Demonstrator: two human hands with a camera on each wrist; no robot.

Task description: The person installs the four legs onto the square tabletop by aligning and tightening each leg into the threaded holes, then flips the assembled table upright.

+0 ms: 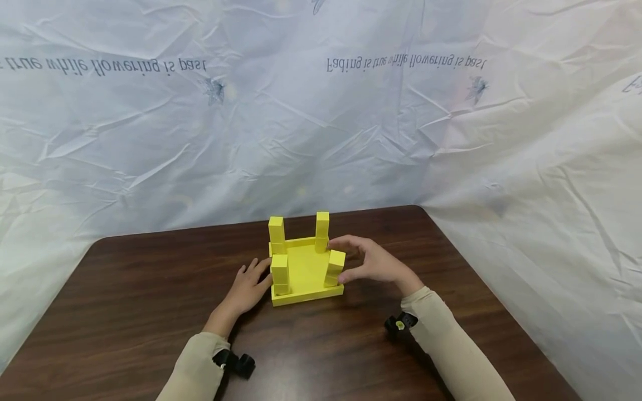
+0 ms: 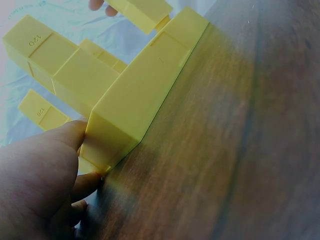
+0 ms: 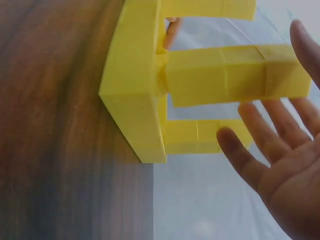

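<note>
A shallow yellow tray (image 1: 307, 264) sits on the table, with a square yellow post standing at each corner. The near-right post (image 1: 335, 267) leans outward to the right; the other posts look upright. My left hand (image 1: 246, 288) rests along the tray's left side, and in the left wrist view its thumb and fingertips touch the tray's end wall (image 2: 112, 142). A post (image 2: 47, 47) there bears the number 120. My right hand (image 1: 373, 262) is beside the right-hand posts, fingers spread and thumb close to the leaning post (image 3: 215, 75), gripping nothing.
The dark brown wooden table (image 1: 321, 345) extends around the tray. Behind it and to the right hangs a wrinkled white sheet (image 1: 301, 122) with printed lettering. A black wrist camera (image 1: 236, 363) is strapped on the left sleeve, another (image 1: 399, 324) on the right.
</note>
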